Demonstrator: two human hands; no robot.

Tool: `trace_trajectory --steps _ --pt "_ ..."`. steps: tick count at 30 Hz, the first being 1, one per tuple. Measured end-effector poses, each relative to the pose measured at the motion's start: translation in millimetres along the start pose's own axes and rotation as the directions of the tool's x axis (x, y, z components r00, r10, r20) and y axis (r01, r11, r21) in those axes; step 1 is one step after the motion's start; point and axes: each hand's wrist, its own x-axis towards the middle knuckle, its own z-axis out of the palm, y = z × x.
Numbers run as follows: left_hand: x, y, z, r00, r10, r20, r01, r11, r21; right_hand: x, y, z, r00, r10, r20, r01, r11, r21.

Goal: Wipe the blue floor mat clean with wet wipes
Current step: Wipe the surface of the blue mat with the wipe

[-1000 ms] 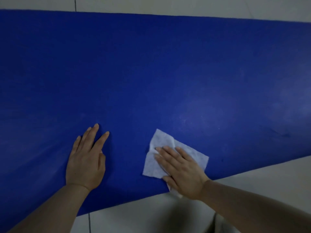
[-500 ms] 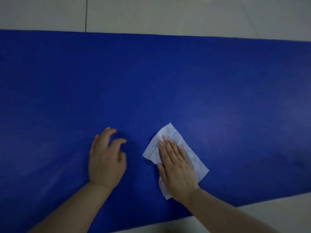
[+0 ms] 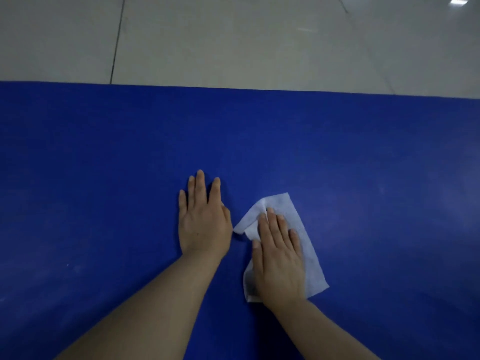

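Fingers (image 3: 272, 224) of the right hand (image 3: 279, 258) lie straight and close together, pressed flat on a white wet wipe (image 3: 309, 261), palm down, nothing curled round the sheet. The wipe is spread on the blue floor mat (image 3: 104, 178); its far corner sticks out beyond the fingertips, its right side shows past the edge of the hand, and its left corner is folded up into a small crease just beside the thumb. A lower corner of the sheet shows near the wrist.

The left hand (image 3: 202, 224) rests palm down on the mat just beside the wipe's left corner, fingers straight and slightly spread, holding nothing; whether its thumb edge touches the wipe cannot be told. Both bare forearms run in from the bottom of the view, the left one from the lower left, the right one from the lower right.

The mat fills the whole width of the view and all of the lower part, with faint pale specks and smears on its surface. Its far edge runs straight across, and beyond it lies a pale tiled floor (image 3: 233, 42) with dark grout lines and a bright reflection of light at the top right
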Motion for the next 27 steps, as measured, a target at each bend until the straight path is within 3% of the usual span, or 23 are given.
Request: trace_trajectory --steps 6,10,14,21,27 --pt "2 0 2 1.0 0.004 0.029 -0.005 0.999 0.038 83 -5 -1 0.973 -0.228 0.03 0.229 0.972 -0.044" --pt "2 -2 7 1.0 0.014 -0.026 -0.013 0.999 0.047 143 -7 -7 0.937 -0.289 0.195 0.302 0.952 -0.04" --pt "4 -4 11 0.998 0.015 -0.061 -0.011 0.998 0.062 205 -5 -8 0.93 -0.293 0.224 0.324 0.939 -0.114" --pt "4 -6 10 0.999 0.011 -0.048 -0.009 0.999 0.039 293 17 -13 0.942 -0.223 0.252 0.264 0.954 -0.142" --pt "5 -5 8 1.0 -0.004 -0.018 0.004 1.0 0.03 313 68 -23 0.98 0.079 0.181 -0.052 0.987 -0.152"
